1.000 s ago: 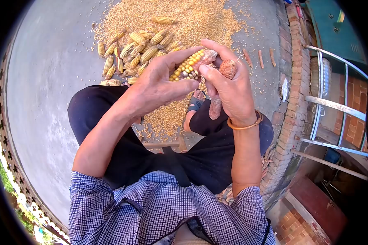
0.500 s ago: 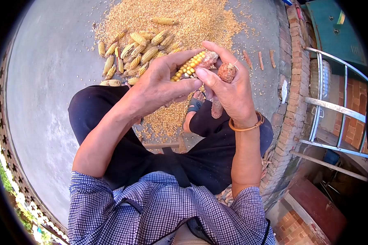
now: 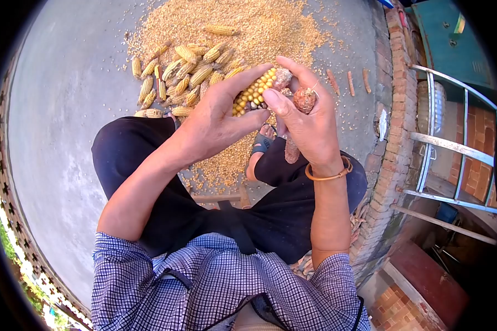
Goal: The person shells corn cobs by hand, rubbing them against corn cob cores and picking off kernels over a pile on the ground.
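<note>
My left hand [image 3: 222, 107] is closed around a partly shelled ear of corn [image 3: 255, 92], its yellow kernels facing up and its far end bare and pinkish. In my right hand [image 3: 310, 118] sits a bare reddish corncob [image 3: 304, 100], whose lower end pokes out below the palm. My right thumb and fingers also press against the bare end of the ear. Beyond the hands lies a pile of unshelled ears of corn [image 3: 201, 74], next to a wide spread of loose kernels [image 3: 259, 27].
Several stripped cobs [image 3: 350, 83] lie on the concrete floor [image 3: 66, 138] to the right. A low brick edge [image 3: 395, 121] runs along that side, with a metal rail frame [image 3: 453, 140] beyond it. My sandalled foot [image 3: 263, 142] rests among kernels between my knees.
The ear has turned in my hands, so more yellow kernels and less of the bare patch face up. Both hands have shifted only slightly.
</note>
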Demonstrator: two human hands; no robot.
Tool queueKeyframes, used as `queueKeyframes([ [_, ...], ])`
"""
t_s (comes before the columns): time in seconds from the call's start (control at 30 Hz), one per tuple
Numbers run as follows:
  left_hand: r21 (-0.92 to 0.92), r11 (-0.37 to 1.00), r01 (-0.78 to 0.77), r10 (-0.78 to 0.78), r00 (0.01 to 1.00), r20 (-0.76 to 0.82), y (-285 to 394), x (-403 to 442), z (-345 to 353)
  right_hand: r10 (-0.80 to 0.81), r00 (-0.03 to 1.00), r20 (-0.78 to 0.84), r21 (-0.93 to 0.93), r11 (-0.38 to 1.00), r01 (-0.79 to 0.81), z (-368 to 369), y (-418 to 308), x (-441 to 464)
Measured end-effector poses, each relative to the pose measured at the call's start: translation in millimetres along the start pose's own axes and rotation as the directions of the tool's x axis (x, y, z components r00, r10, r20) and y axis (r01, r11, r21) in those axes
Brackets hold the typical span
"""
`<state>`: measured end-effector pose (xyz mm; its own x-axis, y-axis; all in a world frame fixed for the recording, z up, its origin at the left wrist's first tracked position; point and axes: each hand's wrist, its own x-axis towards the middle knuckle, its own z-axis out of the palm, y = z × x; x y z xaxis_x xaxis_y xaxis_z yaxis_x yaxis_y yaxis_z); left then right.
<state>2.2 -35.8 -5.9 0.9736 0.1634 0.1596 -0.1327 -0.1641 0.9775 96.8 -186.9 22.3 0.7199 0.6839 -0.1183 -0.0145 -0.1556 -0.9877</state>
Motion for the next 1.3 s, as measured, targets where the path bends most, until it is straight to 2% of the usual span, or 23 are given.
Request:
queueKeyframes([
  [0.13, 0.057, 0.994, 0.092, -0.093, 0.996, 0.007, 10, -3, -2, -0.073, 0.997, 0.003, -0.068, 0.995, 0.073, 4, 7, 2],
  [0.23, 0.129, 0.99, 0.06, -0.06, 0.998, -0.003, 9, -2, -1, -0.038, 0.999, -0.002, -0.083, 0.996, 0.038, 7, -1, 1],
  [0.33, 0.186, 0.982, 0.016, -0.013, 1.0, -0.013, 5, -3, 2, 0.084, 0.996, -0.009, -0.037, 0.996, -0.084, 10, -2, -2],
  [0.43, 0.203, 0.979, 0.03, -0.034, 0.999, 0.015, 5, -2, 2, -0.095, 0.991, -0.097, -0.311, 0.949, 0.06, 12, 12, 0],
  [0.53, 0.153, 0.984, 0.091, -0.096, 0.995, 0.026, 7, -1, 1, 0.173, 0.985, 0.0, 0.058, 0.983, -0.173, 1, -1, -1],
  [0.6, 0.112, 0.988, 0.104, -0.105, 0.994, 0.006, 8, 0, 1, 0.16, 0.986, 0.051, 0.177, 0.97, -0.166, -7, -2, 0],
  [0.63, 0.157, 0.984, 0.08, -0.079, 0.997, -0.017, 8, -1, 2, 0.153, 0.986, 0.072, 0.236, 0.957, -0.166, -9, -3, 0],
  [0.7, 0.247, 0.968, 0.036, -0.022, 0.998, -0.058, 9, -2, 2, 0.119, 0.992, 0.031, 0.169, 0.978, -0.122, -2, -7, 0],
  [0.8, 0.171, 0.981, 0.091, -0.078, 0.993, -0.084, 7, -3, 2, 0.097, 0.995, 0.009, 0.112, 0.989, -0.097, 3, -6, -1],
  [0.93, 0.159, 0.983, 0.088, -0.078, 0.995, -0.063, 11, -2, 1, 0.027, 0.999, 0.023, 0.081, 0.996, -0.029, 1, -3, 0],
  [1.13, 0.045, 0.99, 0.135, -0.134, 0.991, -0.032, 9, -3, 2, 0.024, 1.0, 0.018, 0.038, 0.999, -0.024, 3, -1, 1],
  [1.2, 0.001, 0.992, 0.128, -0.128, 0.991, -0.031, 10, -3, 3, 0.093, 0.995, 0.029, 0.099, 0.991, -0.096, 1, -2, 0],
  [1.23, -0.076, 0.986, 0.151, -0.154, 0.987, -0.034, 10, -2, 3, 0.155, 0.987, 0.05, 0.173, 0.972, -0.162, -3, -4, 0],
  [1.3, -0.23, 0.954, 0.191, -0.205, 0.978, -0.037, 8, -2, 4, 0.178, 0.984, -0.012, 0.247, 0.954, -0.169, -4, -5, 1],
])
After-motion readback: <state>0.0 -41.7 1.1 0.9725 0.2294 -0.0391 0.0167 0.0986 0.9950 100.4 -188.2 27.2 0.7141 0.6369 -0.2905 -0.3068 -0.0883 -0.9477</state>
